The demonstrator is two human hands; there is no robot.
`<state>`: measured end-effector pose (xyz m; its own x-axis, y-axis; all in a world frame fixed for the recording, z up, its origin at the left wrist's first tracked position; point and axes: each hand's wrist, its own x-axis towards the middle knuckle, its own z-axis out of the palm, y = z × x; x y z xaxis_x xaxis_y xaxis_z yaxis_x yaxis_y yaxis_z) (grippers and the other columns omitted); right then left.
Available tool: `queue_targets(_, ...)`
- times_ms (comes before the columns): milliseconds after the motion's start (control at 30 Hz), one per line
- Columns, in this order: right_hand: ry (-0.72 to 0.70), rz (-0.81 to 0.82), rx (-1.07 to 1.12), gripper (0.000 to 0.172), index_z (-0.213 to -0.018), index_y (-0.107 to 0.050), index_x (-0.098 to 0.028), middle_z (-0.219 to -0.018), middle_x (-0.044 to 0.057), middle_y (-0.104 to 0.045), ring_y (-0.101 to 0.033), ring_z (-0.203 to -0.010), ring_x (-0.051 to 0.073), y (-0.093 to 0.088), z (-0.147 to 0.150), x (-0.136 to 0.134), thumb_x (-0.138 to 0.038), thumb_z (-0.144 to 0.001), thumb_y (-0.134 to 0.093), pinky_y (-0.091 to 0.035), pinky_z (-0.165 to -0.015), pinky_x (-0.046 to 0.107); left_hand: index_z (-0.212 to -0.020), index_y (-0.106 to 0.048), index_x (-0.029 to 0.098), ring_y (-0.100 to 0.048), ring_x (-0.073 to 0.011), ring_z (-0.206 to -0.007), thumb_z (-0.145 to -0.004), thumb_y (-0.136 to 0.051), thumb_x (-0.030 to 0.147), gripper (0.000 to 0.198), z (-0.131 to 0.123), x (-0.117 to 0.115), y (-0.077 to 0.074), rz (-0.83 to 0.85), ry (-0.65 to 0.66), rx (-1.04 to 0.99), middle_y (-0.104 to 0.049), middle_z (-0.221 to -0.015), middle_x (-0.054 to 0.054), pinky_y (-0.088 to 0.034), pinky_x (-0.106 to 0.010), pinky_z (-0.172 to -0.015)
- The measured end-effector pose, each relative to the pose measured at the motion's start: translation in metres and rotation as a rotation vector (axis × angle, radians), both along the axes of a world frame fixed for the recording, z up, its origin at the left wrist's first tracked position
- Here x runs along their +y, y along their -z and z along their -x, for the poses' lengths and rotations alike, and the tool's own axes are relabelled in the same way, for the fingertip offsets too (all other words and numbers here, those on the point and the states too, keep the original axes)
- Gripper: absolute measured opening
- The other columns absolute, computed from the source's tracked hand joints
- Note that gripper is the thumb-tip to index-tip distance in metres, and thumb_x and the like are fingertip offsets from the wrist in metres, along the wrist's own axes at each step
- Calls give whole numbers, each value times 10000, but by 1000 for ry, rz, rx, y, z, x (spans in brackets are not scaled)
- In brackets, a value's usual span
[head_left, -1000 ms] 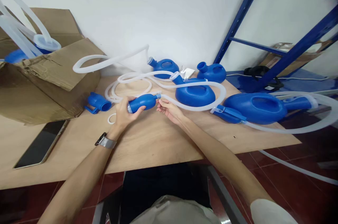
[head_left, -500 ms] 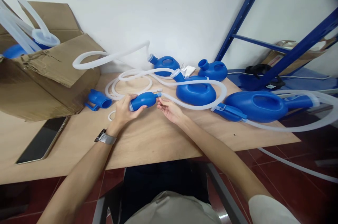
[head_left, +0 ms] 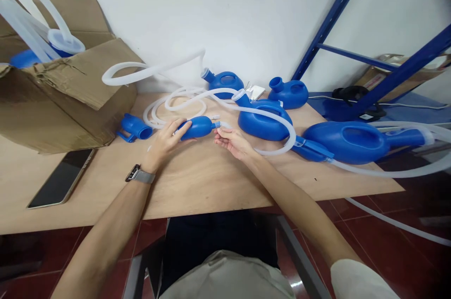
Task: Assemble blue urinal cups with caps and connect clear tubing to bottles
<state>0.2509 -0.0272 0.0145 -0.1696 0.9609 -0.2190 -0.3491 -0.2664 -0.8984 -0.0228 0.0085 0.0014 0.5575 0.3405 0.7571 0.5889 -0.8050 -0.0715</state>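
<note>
In the head view a small blue bulb-shaped plastic piece (head_left: 200,127) lies level just over the wooden table, its narrow nozzle pointing right. My left hand (head_left: 167,141) is wrapped around its wide end from the left, fingers over the top. At the nozzle, my right hand (head_left: 234,143) pinches the end of a translucent white tube (head_left: 225,125); whether the tube is pushed onto the nozzle I cannot tell. Behind the right hand sits a blue urinal bottle (head_left: 265,122) with a white hose looping from its neck. A small blue funnel-like piece with a handle (head_left: 134,127) rests left of my left hand.
An open cardboard box (head_left: 66,101) holding blue bottles and hoses stands at left, a phone (head_left: 61,179) before it. More blue bottles (head_left: 225,83) (head_left: 289,94) stand along the wall. A large blue bottle (head_left: 345,143) lies at right near a blue metal rack (head_left: 331,21).
The view has shifted slightly. My left-hand fingers have moved further over the top of the blue bulb-shaped piece. My right hand stays at the nozzle end with its pinch kept.
</note>
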Motion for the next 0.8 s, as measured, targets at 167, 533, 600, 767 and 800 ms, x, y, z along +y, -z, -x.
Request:
queue_targets(167,-11,-186,-164,320,-849,-800,-186,-765,23,-725,-713,-719,140,10,-5,3,-478,-785,-914,-637,-807,300,-1471,-586,232,-685,-346,-1245,-1002,-710,399,514,-1,2,2,78,11,-46,-693,-1349,-190,-558,-519,-1066)
queue_targets(533,41,-394,-356,490,-791,-764,-186,-711,31,-712,-694,-650,176,19,-6,9,-666,-748,-850,-629,-722,351,-1395,-641,223,-681,-337,-1248,-924,-769,558,592,-8,7,5,249,22,-159,-687,-1357,-169,-549,-525,-1099)
queue_targets(600,33,-382,-322,476,-812,-773,-194,-714,25,-713,-691,-657,169,17,-5,7,-658,-749,-857,-625,-728,338,-1419,-634,232,-673,-340,-1269,-939,-771,501,566,-5,10,7,210,44,-146,-678,-1377,-180,-545,-539,-1104)
queue_targets(767,-36,-290,-202,403,-801,-778,-180,-738,27,-701,-674,-672,145,8,-5,2,-560,-739,-896,-597,-741,305,-1434,-644,267,-615,-373,-1380,-965,-757,386,497,0,12,11,157,27,-116,-655,-1435,-195,-508,-605,-1143)
queue_targets(800,-53,-271,-184,386,-795,-777,-178,-751,28,-701,-672,-681,140,7,-5,1,-540,-742,-897,-592,-746,299,-1433,-647,273,-601,-374,-1400,-982,-735,359,468,1,12,11,153,15,-103,-650,-1447,-195,-501,-612,-1151)
